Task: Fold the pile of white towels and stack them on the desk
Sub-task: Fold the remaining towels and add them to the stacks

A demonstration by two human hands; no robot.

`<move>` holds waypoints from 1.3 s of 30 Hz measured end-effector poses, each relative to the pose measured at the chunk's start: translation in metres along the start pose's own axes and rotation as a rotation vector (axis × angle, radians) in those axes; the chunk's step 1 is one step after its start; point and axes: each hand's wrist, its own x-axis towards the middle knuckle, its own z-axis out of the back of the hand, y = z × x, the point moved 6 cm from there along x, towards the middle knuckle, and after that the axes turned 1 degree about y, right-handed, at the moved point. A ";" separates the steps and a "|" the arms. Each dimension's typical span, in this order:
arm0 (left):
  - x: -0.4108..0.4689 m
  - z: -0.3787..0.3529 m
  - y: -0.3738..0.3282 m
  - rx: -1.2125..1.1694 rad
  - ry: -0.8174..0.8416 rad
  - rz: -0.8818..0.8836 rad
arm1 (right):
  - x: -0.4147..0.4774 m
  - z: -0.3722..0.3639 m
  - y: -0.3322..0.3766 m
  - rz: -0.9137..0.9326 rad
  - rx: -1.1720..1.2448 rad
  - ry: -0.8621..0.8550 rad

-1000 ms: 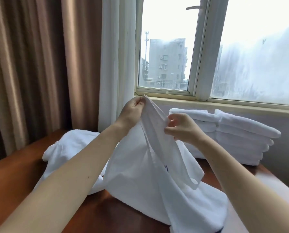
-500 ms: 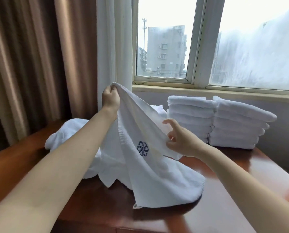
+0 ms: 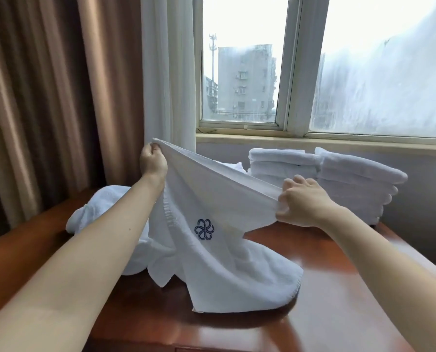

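Towel (image 3: 227, 265), white terry, blue flower emblem: seemingly soft, light, limp; top hem pinched by left hand (image 3: 153, 162), clutched in right hand (image 3: 303, 202); best held at corners.

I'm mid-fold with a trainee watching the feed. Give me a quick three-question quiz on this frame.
1. True or false: the left hand grips the logo towel higher than the right hand does.
2. The folded towel stacks stand: A) on the desk below the window; B) on the floor; C) on the windowsill.
3. Fill in: the unfolded pile lies beside the ___ forearm.
Key: 1 true; 2 A; 3 left.
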 end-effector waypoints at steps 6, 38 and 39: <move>0.011 -0.005 -0.005 0.000 0.011 -0.064 | -0.006 0.048 -0.063 -0.311 0.257 -0.343; -0.018 -0.034 -0.111 -0.206 0.135 -0.138 | -0.019 0.113 -0.100 -0.300 1.896 -0.874; -0.018 -0.035 -0.109 -0.237 0.130 -0.122 | -0.020 0.113 -0.103 -0.304 1.884 -0.909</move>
